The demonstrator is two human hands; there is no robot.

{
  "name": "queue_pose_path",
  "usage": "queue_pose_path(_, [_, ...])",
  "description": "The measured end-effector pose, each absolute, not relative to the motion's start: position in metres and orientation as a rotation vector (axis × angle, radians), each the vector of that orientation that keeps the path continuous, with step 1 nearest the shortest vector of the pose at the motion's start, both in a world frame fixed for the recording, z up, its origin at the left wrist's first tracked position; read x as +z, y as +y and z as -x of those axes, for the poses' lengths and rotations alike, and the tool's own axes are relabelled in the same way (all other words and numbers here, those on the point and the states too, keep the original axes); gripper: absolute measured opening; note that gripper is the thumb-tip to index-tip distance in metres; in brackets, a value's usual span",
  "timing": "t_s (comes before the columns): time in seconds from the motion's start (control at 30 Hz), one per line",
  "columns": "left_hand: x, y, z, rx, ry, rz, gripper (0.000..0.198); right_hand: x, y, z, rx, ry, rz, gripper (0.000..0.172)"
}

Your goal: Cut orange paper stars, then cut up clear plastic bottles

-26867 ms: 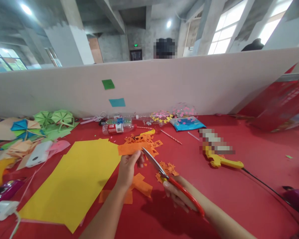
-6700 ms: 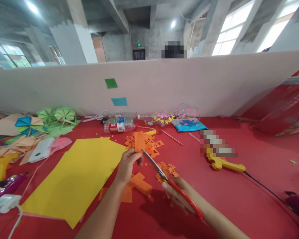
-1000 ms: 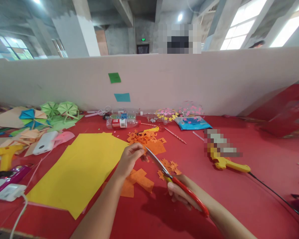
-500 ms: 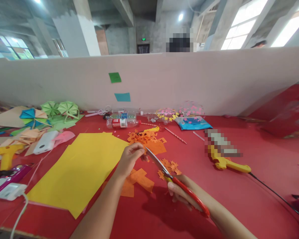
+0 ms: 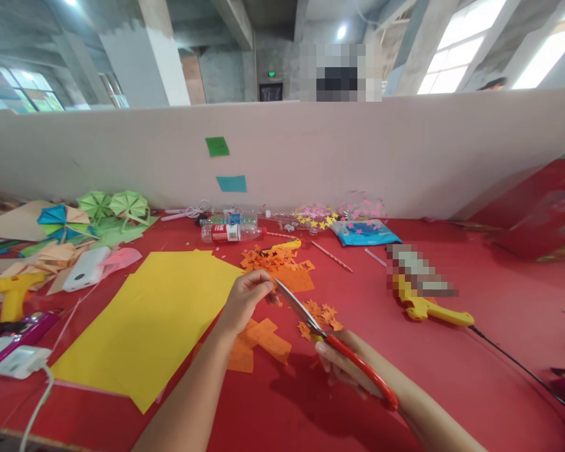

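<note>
red-handled scissors [image 5: 339, 349], tips pointing forward-left, small orange paper stars [image 5: 327, 314] heaped nearby, orange strips [image 5: 274, 342] overlapping

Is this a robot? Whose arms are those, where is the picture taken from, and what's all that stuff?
There's no robot here. Those are a person's own two bare hands, and the camera sits on that person's head, looking forward and down. The right hand holds red-handled scissors. The left hand is closed, thumb against finger, beside the blade tips; I can't tell what is pinched there. On the red table lie little orange stars, orange paper strips, big yellow paper and a plastic bottle.
</note>
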State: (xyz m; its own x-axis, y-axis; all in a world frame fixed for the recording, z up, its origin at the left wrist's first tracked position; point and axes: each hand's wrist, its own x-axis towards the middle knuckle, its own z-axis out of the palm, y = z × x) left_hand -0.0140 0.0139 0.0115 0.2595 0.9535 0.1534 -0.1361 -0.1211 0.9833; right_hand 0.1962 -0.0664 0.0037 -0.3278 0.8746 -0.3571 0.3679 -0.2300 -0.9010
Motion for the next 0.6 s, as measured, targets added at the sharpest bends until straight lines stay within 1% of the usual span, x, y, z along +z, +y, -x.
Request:
queue_pose_path(0.3, [0.008, 0.012, 0.008, 1.126, 0.768, -1.275, 0.017, 0.003, -0.063, -0.190, 1.622, -1.519, 1.479, 0.063])
queue_pose_path(0.5, [0.006, 0.010, 0.001, 1.192, 0.768, -1.247, 0.018, -0.001, -0.065, -0.187, 1.549, -1.528, 1.457, 0.058])
queue_pose_path(0.6, [0.007, 0.010, 0.002, 1.220, 0.762, -1.250, 0.019, -0.001, -0.064, -0.186, 1.565, -1.536, 1.484, 0.058])
